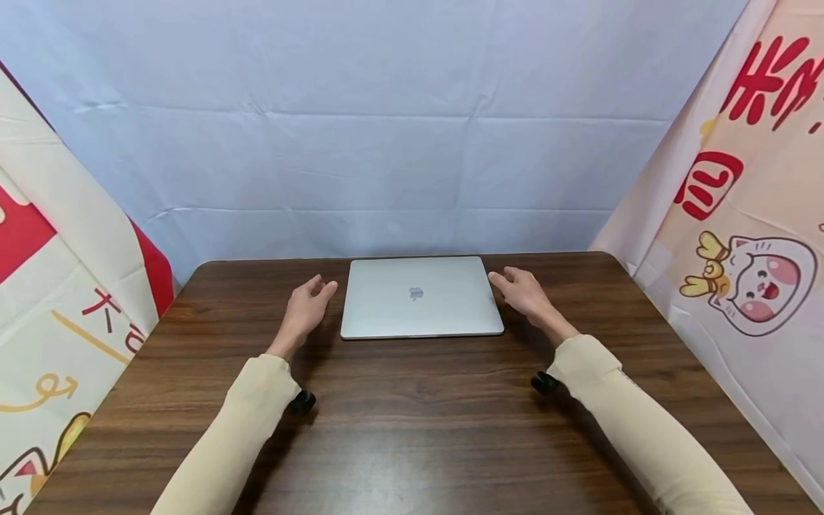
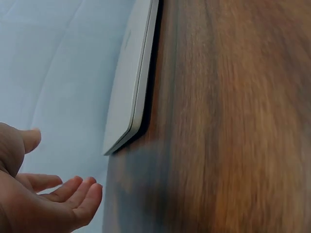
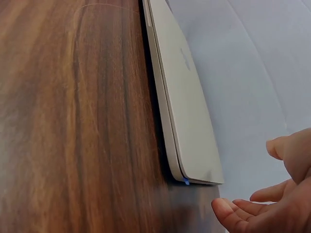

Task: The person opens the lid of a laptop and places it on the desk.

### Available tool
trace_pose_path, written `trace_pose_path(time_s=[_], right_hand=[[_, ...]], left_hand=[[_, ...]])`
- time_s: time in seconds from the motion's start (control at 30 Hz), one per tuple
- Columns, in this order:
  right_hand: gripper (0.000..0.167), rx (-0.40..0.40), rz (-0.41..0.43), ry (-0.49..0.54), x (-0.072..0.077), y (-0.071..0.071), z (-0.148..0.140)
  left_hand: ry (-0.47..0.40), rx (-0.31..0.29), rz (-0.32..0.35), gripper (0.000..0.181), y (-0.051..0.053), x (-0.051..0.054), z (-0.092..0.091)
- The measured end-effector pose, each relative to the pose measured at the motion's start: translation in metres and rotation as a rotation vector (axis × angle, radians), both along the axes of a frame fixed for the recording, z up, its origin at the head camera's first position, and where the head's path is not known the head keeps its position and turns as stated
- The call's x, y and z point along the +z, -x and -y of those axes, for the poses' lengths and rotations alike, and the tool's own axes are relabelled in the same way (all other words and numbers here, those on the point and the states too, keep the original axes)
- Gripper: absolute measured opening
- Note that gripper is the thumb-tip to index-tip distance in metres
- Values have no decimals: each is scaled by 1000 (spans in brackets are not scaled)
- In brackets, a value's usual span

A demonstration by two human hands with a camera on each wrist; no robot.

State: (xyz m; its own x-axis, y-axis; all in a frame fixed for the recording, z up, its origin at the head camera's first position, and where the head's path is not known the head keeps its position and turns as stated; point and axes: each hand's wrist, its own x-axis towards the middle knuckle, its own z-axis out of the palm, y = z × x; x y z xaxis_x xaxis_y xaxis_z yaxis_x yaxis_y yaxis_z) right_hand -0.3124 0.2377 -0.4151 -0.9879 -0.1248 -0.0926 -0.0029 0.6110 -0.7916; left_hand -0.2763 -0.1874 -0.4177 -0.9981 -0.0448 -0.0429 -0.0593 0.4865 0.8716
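Head view: left hand, closed laptop, right hand in a row.
The left hand is released, fingers loosely bent, just beside the laptop's left edge; the laptop lies flat at the far middle of the table; the right hand, also released, slants in from near right, just beside the right edge.

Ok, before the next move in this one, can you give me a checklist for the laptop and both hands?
1. Laptop flat on the table: ok.
2. Lid closed: ok.
3. Left hand open beside the laptop: ok.
4. Right hand open at the opposite side: ok.
5. Laptop gripped: not ok, neither hand holds it.
6. Near corner free of debris: cannot tell, a small blue spot shows there.
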Motion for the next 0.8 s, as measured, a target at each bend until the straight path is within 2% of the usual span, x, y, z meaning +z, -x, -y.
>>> trace_pose_path(time_s=[0.23,0.57,0.8], right_hand=[[74,-15,35,25,-8,9,4],[73,-20,76,-56,-11,15,11],[71,-16,78,-104,-15,20,17]], left_hand=[[-38,-10,38,72,8,-6,-8],[-4,-11,58,73,15,-12,-16],[17,-44,117,74,19,-12,-21]])
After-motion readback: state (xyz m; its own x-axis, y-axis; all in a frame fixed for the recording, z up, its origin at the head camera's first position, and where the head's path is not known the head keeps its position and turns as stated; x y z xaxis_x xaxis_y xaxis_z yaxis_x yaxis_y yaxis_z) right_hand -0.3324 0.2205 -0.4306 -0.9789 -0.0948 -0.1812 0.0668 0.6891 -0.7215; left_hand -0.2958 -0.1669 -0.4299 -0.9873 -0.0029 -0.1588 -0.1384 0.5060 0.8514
